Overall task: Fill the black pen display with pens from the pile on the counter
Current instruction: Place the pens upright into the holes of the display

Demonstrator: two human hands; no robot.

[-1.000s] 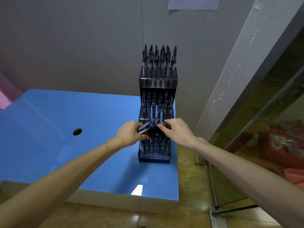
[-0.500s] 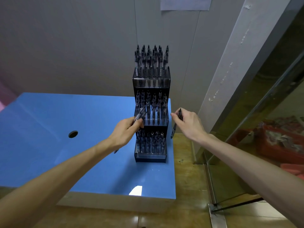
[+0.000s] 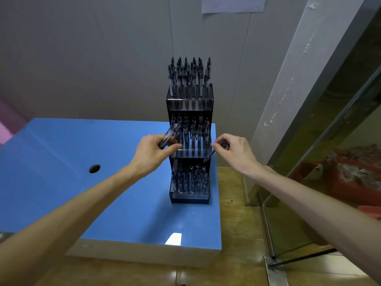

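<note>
Left fingers (image 3: 174, 145) are curling round a small bunch of pens (image 3: 171, 134), thumb pressing from below; the bunch is angling up and to the right, its tips in front of the left edge of the middle tier. Left hand (image 3: 152, 152) is sitting just left of the rack (image 3: 189, 199).

Right fingertips (image 3: 215, 143) are pinching one pen (image 3: 210, 156) near its upper end, point slanting down-left toward the rack's right edge. Right hand (image 3: 235, 151) is hovering just right of the rack.

Handling, judged: pens are looking light, stiff and smooth-barrelled, so likely slippery in a bunch; a mid-barrel pinch should be giving the best control for dropping a tip into a slot. The rack is looking tall and narrow, so possibly tippable if knocked.

The rack is standing on the blue counter (image 3: 82, 153), top and middle tiers looking full, bottom tier showing a few open holes. No pile is showing.

Writing: none readable on the pens or the rack; the wall paper (image 3: 233, 4) is showing no legible text.
</note>
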